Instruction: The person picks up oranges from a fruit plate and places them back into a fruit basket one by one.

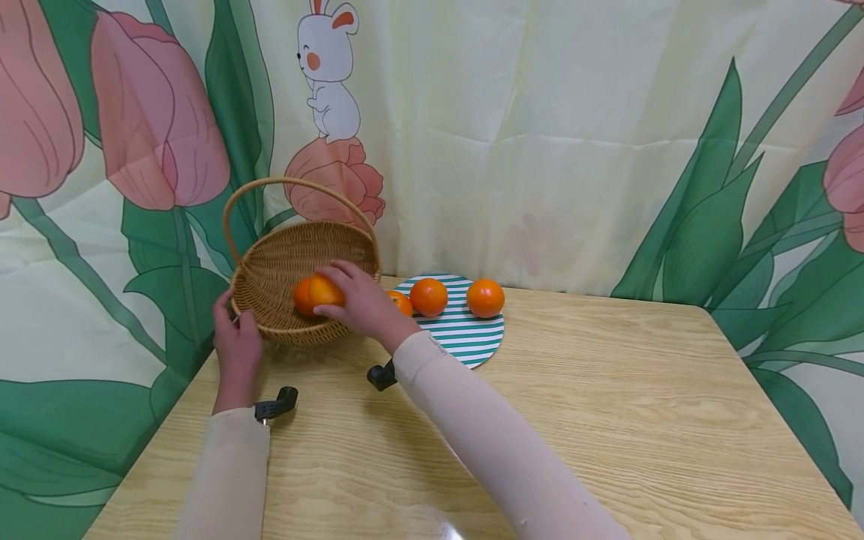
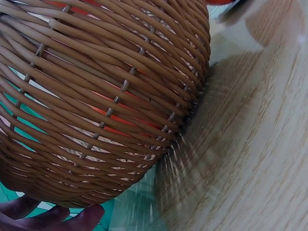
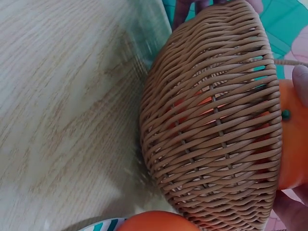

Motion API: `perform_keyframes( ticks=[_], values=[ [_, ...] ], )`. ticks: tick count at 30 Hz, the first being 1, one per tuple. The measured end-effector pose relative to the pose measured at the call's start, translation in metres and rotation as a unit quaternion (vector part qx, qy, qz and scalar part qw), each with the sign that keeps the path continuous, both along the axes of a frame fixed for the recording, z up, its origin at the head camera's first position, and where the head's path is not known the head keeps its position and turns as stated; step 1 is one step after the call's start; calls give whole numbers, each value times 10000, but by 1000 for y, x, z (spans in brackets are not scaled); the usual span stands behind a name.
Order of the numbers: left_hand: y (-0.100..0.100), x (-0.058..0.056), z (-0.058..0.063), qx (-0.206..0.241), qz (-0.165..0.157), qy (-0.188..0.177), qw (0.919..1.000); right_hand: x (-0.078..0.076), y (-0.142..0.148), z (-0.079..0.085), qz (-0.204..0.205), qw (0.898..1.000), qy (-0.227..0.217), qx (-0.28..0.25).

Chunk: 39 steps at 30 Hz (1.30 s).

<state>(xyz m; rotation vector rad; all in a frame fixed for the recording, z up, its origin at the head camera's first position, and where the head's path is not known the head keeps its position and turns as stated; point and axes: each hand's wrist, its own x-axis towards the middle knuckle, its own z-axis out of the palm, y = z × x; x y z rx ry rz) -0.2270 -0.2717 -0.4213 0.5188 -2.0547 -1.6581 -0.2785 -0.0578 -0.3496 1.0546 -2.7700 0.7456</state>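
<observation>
Green stem (image 3: 286, 114), one view

Only the right wrist view, far right, shows it, on the orange (image 1: 329, 291) the right hand (image 1: 361, 304) grasps. Head view, left-centre: left hand (image 1: 236, 349) grips one basket (image 1: 304, 244), second orange (image 1: 301, 298) inside; three more oranges (image 1: 428, 298), one striped disc (image 1: 466, 341).

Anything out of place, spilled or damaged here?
Nothing stands out. The basket looks whole, held by the left hand; the right hand grips an orange at its opening. Two oranges sit on the striped mat, a third partly hidden beside them. I see no spill; I can't tell whether the basket is level.
</observation>
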Motion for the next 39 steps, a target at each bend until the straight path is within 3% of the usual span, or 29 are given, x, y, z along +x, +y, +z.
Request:
perform_keyframes(
  ticks=[7, 20, 39],
  values=[
    [0, 0, -1, -74, 54, 17, 10000, -1, 3, -7, 102, 9999, 58, 105],
    [-1, -1, -2, -39, 107, -89, 9999, -4, 24, -25, 55, 9976, 380, -583],
    [-1, -2, -3, -102, 93, -48, 9999, -5, 50, -48, -618, 9909, 706, -966]
  ],
)
